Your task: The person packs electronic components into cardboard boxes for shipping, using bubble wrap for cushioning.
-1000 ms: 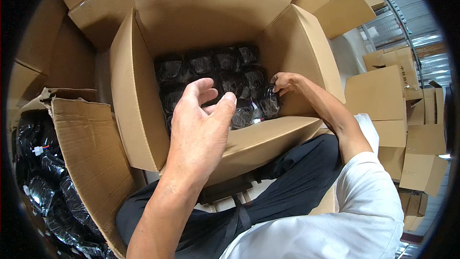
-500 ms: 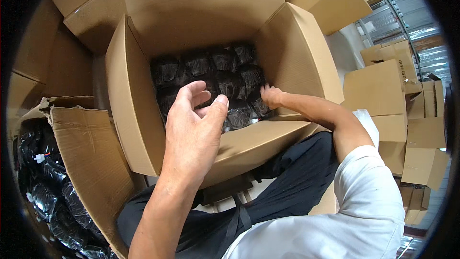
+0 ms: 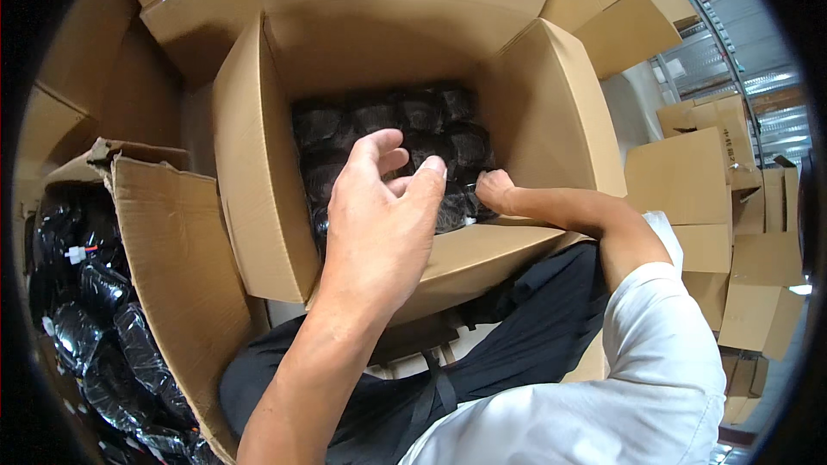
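Note:
Inside a large open cardboard box (image 3: pixel 280 207) sit rows of black bundles (image 3: pixel 422 112) in clear plastic, packed side by side. Above their near left part hovers my left hand (image 3: pixel 383 215), open, with its fingers bent and the thumb apart, holding nothing. My right hand (image 3: pixel 497 193) reaches down along the box's right wall to the near right bundles. Its fingers are curled closed at a bundle's edge; their tips are partly hidden, so what they grip is unclear. A small white piece (image 3: pixel 470 220) shows by the near wall. My left hand covers several bundles.
At my left stands a worn cardboard box (image 3: pixel 177 250) full of black plastic-wrapped bundles (image 3: pixel 103 362), one with a white connector (image 3: pixel 77 254) and coloured wires. Cardboard boxes (image 3: pixel 676 176) are stacked at the right and behind. My legs in black trousers (image 3: pixel 525 310) lie before the box.
The whole view has shifted, so the boxes appear further right. My right hand's fingers have curled closed at the bundles. My left hand keeps its open shape above them.

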